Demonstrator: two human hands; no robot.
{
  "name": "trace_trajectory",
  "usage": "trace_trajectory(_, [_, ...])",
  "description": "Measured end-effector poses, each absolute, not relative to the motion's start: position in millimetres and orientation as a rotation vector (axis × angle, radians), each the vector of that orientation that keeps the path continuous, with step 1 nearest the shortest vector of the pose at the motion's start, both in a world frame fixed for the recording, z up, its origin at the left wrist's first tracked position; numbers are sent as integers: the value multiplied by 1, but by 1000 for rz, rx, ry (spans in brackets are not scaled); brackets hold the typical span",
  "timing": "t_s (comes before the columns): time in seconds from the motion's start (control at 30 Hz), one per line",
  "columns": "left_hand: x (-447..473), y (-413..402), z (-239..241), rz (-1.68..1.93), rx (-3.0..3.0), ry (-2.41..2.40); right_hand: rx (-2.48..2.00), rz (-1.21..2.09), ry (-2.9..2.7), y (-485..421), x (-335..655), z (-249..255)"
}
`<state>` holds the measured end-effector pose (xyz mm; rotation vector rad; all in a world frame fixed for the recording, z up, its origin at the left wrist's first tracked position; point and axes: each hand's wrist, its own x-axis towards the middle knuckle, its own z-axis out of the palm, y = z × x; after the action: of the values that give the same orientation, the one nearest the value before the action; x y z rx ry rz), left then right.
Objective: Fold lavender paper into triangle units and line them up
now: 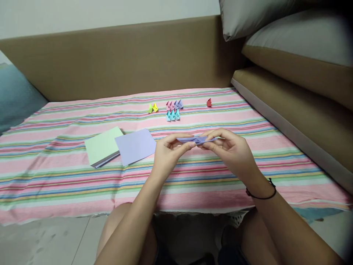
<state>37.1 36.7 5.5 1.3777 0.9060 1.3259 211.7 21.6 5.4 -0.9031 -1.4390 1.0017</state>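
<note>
Between my two hands is a folded piece of purple paper [198, 140], seen nearly edge-on above the striped cloth. My left hand [171, 146] pinches its left part, thumb below and fingers above. On the other side my right hand [230, 145] grips the right part between thumb and fingers. A flat purple sheet [135, 146] lies just left of my left hand. Its corner rests by a stack of pale green paper [102, 146]. The folds on the underside of the held paper are hidden.
Beyond my hands sit small folded paper pieces: blue ones [173, 115], pink ones [170, 106], purple ones [178, 104], yellow-green ones [152, 108] and a red one [209, 102]. The striped cloth [82, 184] covers the seat. Cushions [298, 81] are piled at the right.
</note>
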Motion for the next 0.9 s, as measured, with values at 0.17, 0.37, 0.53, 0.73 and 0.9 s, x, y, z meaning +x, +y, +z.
trace_trajectory(0.17, [27,36,11,1325,1797,933,-912,969,-1549,24,219,5])
trace_trajectory(0.37, [26,37,9,1331,1983,1055,-993,953,-1552,23,220,5])
trace_trajectory(0.53, [24,38,9,1247,2197,976,-1016,898,-1607,22,223,8])
trace_trajectory(0.73, [24,37,9,1266,2246,954,-1028,929,-1626,21,224,10])
trace_trajectory(0.9, [26,37,8,1339,2186,1034,-1051,883,-1608,20,223,9])
